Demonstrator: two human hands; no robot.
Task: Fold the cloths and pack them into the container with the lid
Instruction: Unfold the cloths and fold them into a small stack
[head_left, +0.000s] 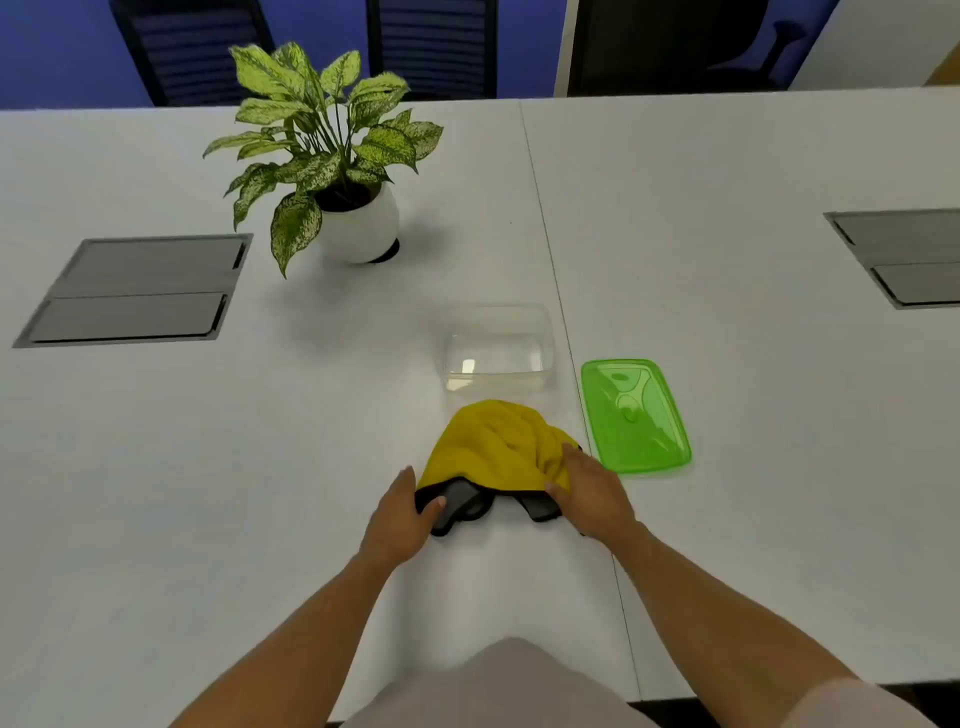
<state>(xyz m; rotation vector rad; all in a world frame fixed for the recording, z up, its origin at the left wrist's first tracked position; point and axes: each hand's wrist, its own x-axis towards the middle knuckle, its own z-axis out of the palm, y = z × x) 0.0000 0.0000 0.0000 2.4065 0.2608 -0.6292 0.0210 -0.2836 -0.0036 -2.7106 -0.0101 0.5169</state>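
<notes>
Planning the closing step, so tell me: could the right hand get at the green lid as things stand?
Probably yes. The green lid lies flat on the table just beyond the right hand, nothing between them, but that hand is gripping the yellow cloth and must let go first.

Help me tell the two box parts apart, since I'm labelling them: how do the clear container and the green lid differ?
The clear container is colourless and see-through; the green lid is bright translucent green. The container is a deep, open tub standing empty; the lid is a flat sheet lying on the table. The container sits beyond the yellow cloth; the lid lies to the cloth's right. Both are rounded rectangles, untouched by either hand.
</notes>
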